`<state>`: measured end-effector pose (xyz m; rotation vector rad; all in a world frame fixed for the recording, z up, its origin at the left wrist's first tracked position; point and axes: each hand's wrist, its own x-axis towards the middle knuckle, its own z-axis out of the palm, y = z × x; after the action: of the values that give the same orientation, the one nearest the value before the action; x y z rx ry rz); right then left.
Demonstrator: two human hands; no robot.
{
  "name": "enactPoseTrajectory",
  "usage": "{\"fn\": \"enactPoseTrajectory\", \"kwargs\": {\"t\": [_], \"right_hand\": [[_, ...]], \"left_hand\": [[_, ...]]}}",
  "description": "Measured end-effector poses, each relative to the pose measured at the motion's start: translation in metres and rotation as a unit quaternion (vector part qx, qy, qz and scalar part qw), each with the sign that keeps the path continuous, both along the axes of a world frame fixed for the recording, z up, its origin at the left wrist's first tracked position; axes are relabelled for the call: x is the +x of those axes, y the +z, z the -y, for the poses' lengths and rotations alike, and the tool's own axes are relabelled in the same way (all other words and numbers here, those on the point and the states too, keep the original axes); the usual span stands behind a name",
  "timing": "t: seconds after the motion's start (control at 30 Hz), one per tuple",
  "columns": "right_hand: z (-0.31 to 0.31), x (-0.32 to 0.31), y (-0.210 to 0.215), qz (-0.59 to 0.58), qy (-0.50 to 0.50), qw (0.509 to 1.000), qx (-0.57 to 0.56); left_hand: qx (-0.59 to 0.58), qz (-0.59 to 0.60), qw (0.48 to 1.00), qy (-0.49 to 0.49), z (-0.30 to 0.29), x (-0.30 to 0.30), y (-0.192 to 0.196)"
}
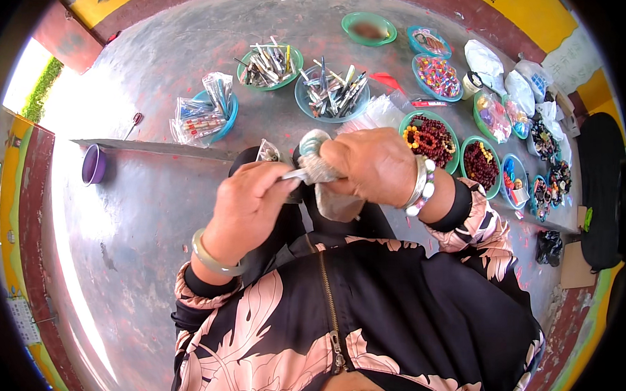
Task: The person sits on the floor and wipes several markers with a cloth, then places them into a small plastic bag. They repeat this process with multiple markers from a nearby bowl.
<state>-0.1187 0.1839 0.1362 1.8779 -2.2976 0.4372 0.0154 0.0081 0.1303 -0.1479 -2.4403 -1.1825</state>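
Observation:
My right hand (377, 165), with a white-and-purple beaded bracelet and a pale bangle at the wrist, is closed round a cloudy clear plastic bag (337, 204). Part of the bag hangs below the fingers. A bunched grey-white bundle (314, 144) with a greenish end sticks out beyond that hand; whether it is in the bag, I cannot tell. From the left, my left hand (246, 205) pinches a thin whitish strip (297, 174) between thumb and forefinger, close to the right fingers. Another small clear packet (267, 151) shows behind the left hand, over my knees.
Beyond a raised ledge stand a green bowl (295, 55) and a blue bowl (304, 107) of pens. Bagged pens (200, 119) lie in another bowl. Flat clear bags (379, 114) lie by dark red beads (433, 139). Far left is a purple basin (91, 166).

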Motion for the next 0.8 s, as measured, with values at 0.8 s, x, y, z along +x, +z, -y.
{"fn": "enactPoseTrajectory", "kwargs": {"t": [0.8], "right_hand": [[-0.002,-0.003,-0.022,0.688,0.027,0.678,-0.257]], "left_hand": [[0.285,0.076,0.955,0.006,0.028,0.025,-0.036]]}}
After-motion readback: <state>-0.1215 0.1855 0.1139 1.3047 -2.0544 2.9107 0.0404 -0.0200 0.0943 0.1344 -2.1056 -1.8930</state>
